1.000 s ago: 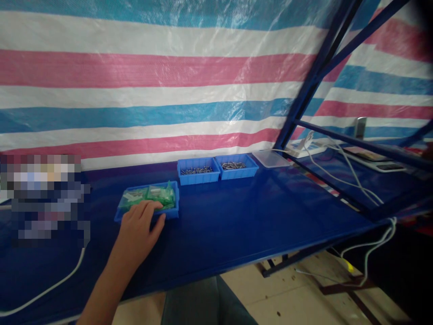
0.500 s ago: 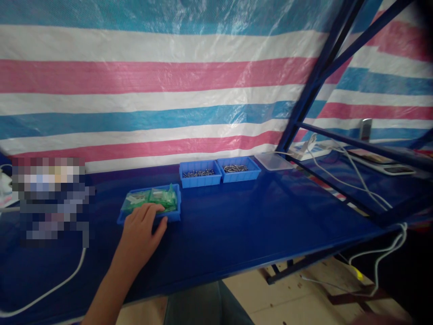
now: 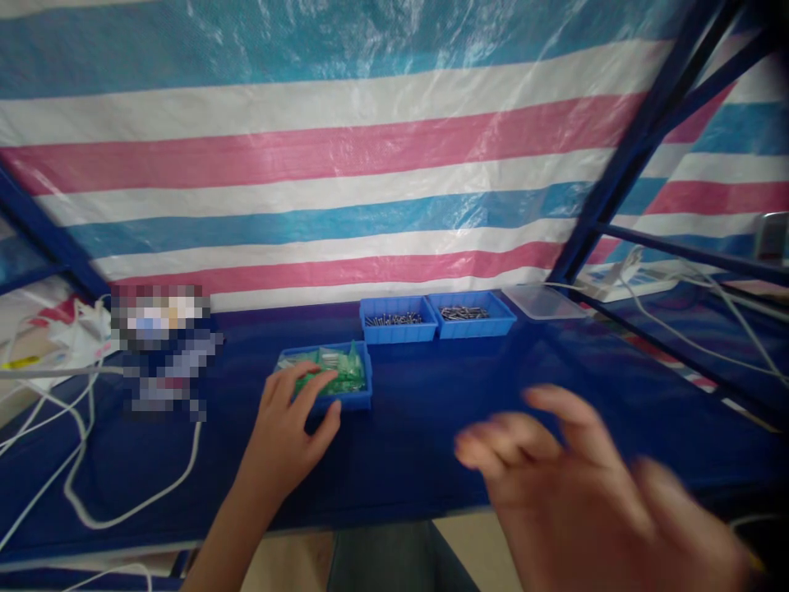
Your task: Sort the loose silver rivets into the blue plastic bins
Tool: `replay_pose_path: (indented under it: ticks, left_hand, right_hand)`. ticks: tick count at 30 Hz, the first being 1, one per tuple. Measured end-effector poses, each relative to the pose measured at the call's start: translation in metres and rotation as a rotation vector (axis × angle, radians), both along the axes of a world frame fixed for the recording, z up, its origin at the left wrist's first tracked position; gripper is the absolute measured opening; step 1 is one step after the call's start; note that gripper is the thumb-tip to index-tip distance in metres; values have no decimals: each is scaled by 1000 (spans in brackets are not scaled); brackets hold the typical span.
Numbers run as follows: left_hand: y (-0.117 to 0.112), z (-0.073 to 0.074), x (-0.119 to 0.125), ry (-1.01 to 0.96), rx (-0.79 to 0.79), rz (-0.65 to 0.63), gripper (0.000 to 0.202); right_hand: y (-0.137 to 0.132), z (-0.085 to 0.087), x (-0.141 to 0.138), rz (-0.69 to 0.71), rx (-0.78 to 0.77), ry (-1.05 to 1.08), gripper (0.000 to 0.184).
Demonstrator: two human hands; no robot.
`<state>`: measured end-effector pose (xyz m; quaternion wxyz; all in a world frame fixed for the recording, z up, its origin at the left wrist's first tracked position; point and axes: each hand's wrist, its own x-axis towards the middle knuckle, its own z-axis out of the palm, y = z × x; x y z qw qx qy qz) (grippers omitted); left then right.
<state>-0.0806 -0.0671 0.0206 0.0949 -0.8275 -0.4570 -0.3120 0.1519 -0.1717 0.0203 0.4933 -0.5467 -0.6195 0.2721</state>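
My left hand hovers at the near left side of a blue plastic bin, its fingers spread and reaching over the rim. Green-and-clear plastic packets fill that bin. Whether the fingertips touch the packets cannot be told. My right hand, smeared by motion, is raised over the front right of the table with fingers apart and slightly bent; nothing shows in it. Behind stand two more blue bins: the left bin holds loose metal screws, and the right bin holds similar metal pieces.
The blue table backs onto a striped plastic sheet. A clear plastic lid lies right of the bins. White cables run along the left side. A blurred-out patch covers items there. A blue metal post rises at right.
My right hand has come into view from the lower right. The fingers of my left hand have lifted and spread over the packets. The view has turned left, so the scene sits further right.
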Motion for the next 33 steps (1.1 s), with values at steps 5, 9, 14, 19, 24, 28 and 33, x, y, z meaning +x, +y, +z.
replay_pose_path:
  ticks: [5,9,14,19,24,28,33]
  left_hand:
    - [33,-6,-19,-152,-97,171,45]
    - [40,-16,-21,-183,-263,114,48]
    - [16,-18,-4,-241,-328,75,46]
    - [9,-20,40,-459,-587,-41,53]
    - [17,-24,88,-673,-682,-286,56]
    - [19,-22,106,-835,-773,-269,57]
    - [18,-18,104,-927,-817,-174,58]
  right_hand:
    - [77,-3,-33,-24,-11,-74,46]
    - [97,-20,-50,37,-9,-255,55]
    - [84,-27,-36,195,36,-103,73]
    - [80,-6,-11,143,192,59,66]
    - [97,10,12,144,326,-20,72]
    - [113,1,24,199,310,56,81]
    - [122,2,37,235,364,-88,76]
